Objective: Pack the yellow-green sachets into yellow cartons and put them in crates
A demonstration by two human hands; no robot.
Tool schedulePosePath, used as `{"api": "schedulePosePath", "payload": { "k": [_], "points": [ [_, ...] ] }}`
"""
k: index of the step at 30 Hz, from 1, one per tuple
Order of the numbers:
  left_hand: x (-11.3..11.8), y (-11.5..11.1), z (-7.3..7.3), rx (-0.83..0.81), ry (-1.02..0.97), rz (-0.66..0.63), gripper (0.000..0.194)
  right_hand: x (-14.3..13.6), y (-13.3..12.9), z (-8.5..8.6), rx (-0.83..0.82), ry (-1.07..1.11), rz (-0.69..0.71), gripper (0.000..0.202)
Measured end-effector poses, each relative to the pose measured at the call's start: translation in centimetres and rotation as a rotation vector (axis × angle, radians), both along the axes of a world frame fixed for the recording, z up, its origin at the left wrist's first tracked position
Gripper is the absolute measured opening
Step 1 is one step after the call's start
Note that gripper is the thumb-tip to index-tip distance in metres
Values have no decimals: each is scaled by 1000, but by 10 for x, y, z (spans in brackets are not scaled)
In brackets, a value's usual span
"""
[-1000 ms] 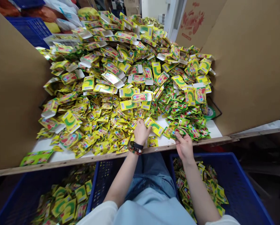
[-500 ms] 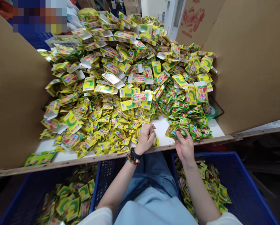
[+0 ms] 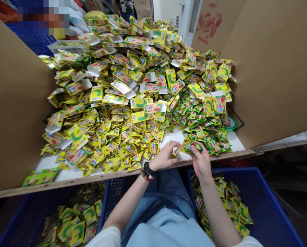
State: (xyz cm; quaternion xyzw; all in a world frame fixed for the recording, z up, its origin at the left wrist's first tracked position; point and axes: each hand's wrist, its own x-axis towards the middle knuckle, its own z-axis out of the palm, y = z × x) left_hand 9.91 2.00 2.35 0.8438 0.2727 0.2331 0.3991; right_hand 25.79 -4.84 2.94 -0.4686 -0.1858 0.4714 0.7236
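My left hand [image 3: 166, 156], with a dark band and a beaded bracelet at the wrist, is curled round a small yellow carton [image 3: 175, 151] whose white open end shows; the fingers hide most of it. Close on its right, my right hand [image 3: 202, 163] pinches a few candy sachets [image 3: 190, 145], yellow and green with a red fruit print. The sachets face the carton's open end. A heap of yellow sachets [image 3: 119, 144] lies left of my hands, and green sachets [image 3: 212, 139] lie to the right. Both hands are at the table's front edge.
Printed cartons [image 3: 150, 87], many with flaps open, are piled behind the sachets. Cardboard walls [image 3: 274, 79] flank the table. Blue crates [image 3: 266, 202] holding filled-looking packs [image 3: 74, 223] stand below the edge. A green tape roll [image 3: 231, 124] sits at the right.
My left hand has moved right toward my right hand, bringing the small carton up to the sachets. The right hand stays nearly in place, still pinching the sachets.
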Motion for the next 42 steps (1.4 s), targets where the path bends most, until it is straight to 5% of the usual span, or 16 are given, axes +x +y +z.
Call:
{"api": "schedulePosePath", "payload": {
  "k": [5, 10, 17, 22, 27, 30, 35, 42],
  "points": [
    [4, 13, 2, 82, 151, -131, 37, 14, -3, -3, -20, 25, 13, 35],
    [18, 10, -1, 162, 80, -210, 22, 12, -6, 10, 37, 75, 35, 37],
    [14, -3, 2, 412, 57, 120, 34, 9, -9, 27, 102, -89, -148, 31],
    [2, 12, -2, 571, -2, 259, 55, -2, -5, 29, 122, -431, -152, 26],
    [-1, 14, 13, 634, -100, 291, 78, -11, 3, 40, 276, -807, -171, 15],
    [-1, 1, 14, 617, -167, 398, 79, -4, 4, 54, 313, -1005, -15, 15],
    [2, -29, -7, 487, -179, 461, 79, 11, 3, 75, 174, -1107, 508, 15],
    [10, -51, -32, 391, -202, 617, 66, -15, 5, 63, 24, -1409, 489, 23]
  ]
}}
